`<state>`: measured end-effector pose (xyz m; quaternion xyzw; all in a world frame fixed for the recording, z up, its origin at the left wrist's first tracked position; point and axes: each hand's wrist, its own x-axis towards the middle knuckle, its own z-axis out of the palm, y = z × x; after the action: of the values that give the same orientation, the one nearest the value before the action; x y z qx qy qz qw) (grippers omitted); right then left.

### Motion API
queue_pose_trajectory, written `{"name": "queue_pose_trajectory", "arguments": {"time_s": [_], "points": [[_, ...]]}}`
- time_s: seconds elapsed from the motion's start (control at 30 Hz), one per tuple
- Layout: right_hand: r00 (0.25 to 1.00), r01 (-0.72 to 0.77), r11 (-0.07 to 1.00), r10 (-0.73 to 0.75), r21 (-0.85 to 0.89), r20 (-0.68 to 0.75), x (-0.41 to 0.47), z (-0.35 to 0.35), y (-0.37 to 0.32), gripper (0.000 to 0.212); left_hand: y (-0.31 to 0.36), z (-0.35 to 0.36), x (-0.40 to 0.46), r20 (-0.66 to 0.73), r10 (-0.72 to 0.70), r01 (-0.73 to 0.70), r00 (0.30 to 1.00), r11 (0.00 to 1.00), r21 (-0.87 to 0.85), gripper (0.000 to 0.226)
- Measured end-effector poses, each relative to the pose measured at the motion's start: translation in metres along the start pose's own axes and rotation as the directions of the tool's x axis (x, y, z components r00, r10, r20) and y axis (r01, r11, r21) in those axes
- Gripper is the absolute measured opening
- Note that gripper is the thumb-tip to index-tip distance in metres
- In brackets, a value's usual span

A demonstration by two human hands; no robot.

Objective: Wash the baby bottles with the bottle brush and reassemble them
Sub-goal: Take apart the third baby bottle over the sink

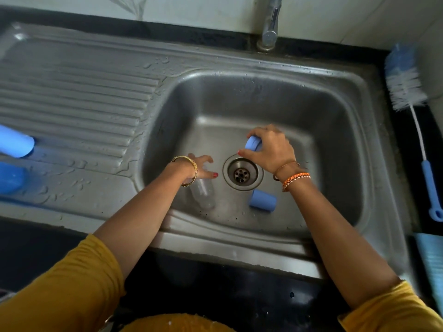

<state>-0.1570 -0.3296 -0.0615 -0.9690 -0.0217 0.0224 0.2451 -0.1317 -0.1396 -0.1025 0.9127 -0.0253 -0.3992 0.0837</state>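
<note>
Two hands: right hand (271, 149) fingers pinch blue ring (253, 143); left hand (201, 167) fingers spread over clear bottle (203, 192).

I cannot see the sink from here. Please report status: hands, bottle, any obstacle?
Right hand grips blue collar ring. Left hand on clear bottle, grasp unclear. Blue cap beside drain. Bottle brush untouched.

1. A stainless steel sink (263, 97) is set into a dark counter (407, 144), its basin toward the right end.
2. A ribbed, water-beaded drainboard (79, 97) runs to the counter's left edge.
3. A chrome tap (269, 32) rises at the back edge.
4. The pale wall (191, 6) behind is marbled tile.
5. Light is dim and soft.
</note>
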Motion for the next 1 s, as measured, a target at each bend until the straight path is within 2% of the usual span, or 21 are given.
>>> {"name": "queue_pose_trajectory", "arguments": {"time_s": [0.17, 0.23, 0.27, 0.3, 0.33, 0.37, 0.4, 0.43, 0.47, 0.5, 0.57, 0.63, 0.73, 0.8, 0.87, 0.93, 1.0], "points": [[0.998, -0.050, 0.997, 0.049, 0.061, 0.031, 0.001, 0.001, 0.001, 0.045, -0.001, 0.004, 0.003, -0.168, -0.069, 0.067, 0.983, 0.998, -0.018, 0.073], [0.992, -0.125, 0.960, 0.116, 0.250, 0.052, 0.001, -0.002, -0.002, 0.030, 0.004, 0.001, -0.002, -0.266, -0.055, 0.059, 0.962, 0.998, 0.006, 0.071], [0.982, -0.187, 0.892, 0.168, 0.412, 0.083, -0.001, -0.006, -0.005, 0.020, 0.007, -0.002, -0.003, -0.335, -0.010, 0.009, 0.942, 1.000, -0.003, 0.069], [0.965, -0.260, 0.773, 0.225, 0.579, 0.133, -0.003, -0.010, -0.009, 0.017, 0.011, -0.005, -0.006, -0.412, 0.056, -0.083, 0.910, 0.995, -0.049, 0.065], [0.943, -0.323, 0.606, 0.273, 0.727, 0.192, -0.006, -0.014, -0.013, 0.018, 0.016, -0.010, -0.009, -0.481, 0.123, -0.212, 0.868, 0.968, -0.135, 0.058], [0.919, -0.361, 0.419, 0.309, 0.833, 0.244, -0.008, -0.018, -0.017, 0.021, 0.023, -0.015, -0.013, -0.534, 0.160, -0.357, 0.830, 0.889, -0.289, 0.049], [0.901, -0.366, 0.261, 0.339, 0.893, 0.270, -0.009, -0.023, -0.021, 0.022, 0.031, -0.021, -0.021, -0.549, 0.165, -0.472, 0.820, 0.736, -0.485, 0.039], [0.889, -0.350, 0.150, 0.364, 0.925, 0.277, -0.009, -0.025, -0.024, 0.024, 0.039, -0.027, -0.028, -0.516, 0.186, -0.526, 0.836, 0.540, -0.657, 0.031], [0.884, -0.320, 0.068, 0.380, 0.945, 0.272, -0.009, -0.027, -0.026, 0.026, 0.046, -0.033, -0.036, -0.482, 0.225, -0.532, 0.847, 0.373, -0.760, 0.027], [0.883, -0.287, -0.002, 0.388, 0.958, 0.265, -0.007, -0.028, -0.028, 0.028, 0.053, -0.039, -0.042, -0.471, 0.264, -0.533, 0.842, 0.272, -0.801, 0.026], [0.882, -0.230, -0.100, 0.398, 0.968, 0.250, -0.002, -0.030, -0.033, 0.032, 0.067, -0.047, -0.046, -0.518, 0.297, -0.572, 0.802, 0.132, -0.809, 0.023], [0.885, -0.194, -0.125, 0.406, 0.973, 0.229, 0.004, -0.030, -0.037, 0.035, 0.078, -0.050, -0.047, -0.619, 0.268, -0.648, 0.739, 0.031, -0.761, 0.024], [0.888, -0.188, -0.219, 0.378, 0.957, 0.261, 0.014, -0.028, -0.037, 0.044, 0.081, -0.044, -0.034, -0.737, 0.158, -0.751, 0.657, 0.054, -0.658, 0.032], [0.905, -0.245, -0.265, 0.283, 0.933, 0.318, 0.016, -0.027, -0.037, 0.033, 0.074, -0.043, -0.028, -0.747, 0.077, -0.750, 0.661, 0.029, -0.661, 0.030], [0.934, -0.274, -0.134, 0.197, 0.952, 0.297, 0.019, -0.022, -0.036, 0.017, 0.068, -0.047, -0.027, -0.724, 0.031, -0.725, 0.689, 0.001, -0.689, 0.027], [0.954, -0.253, 0.031, 0.172, 0.967, 0.245, 0.025, -0.016, -0.033, 0.018, 0.064, -0.053, -0.027, -0.701, 0.011, -0.701, 0.713, -0.006, -0.714, 0.026], [0.955, -0.248, 0.164, 0.208, 0.955, 0.212, 0.028, -0.011, -0.031, 0.019, 0.062, -0.055, -0.025, -0.659, 0.020, -0.659, 0.752, 0.001, -0.752, 0.028]]}}
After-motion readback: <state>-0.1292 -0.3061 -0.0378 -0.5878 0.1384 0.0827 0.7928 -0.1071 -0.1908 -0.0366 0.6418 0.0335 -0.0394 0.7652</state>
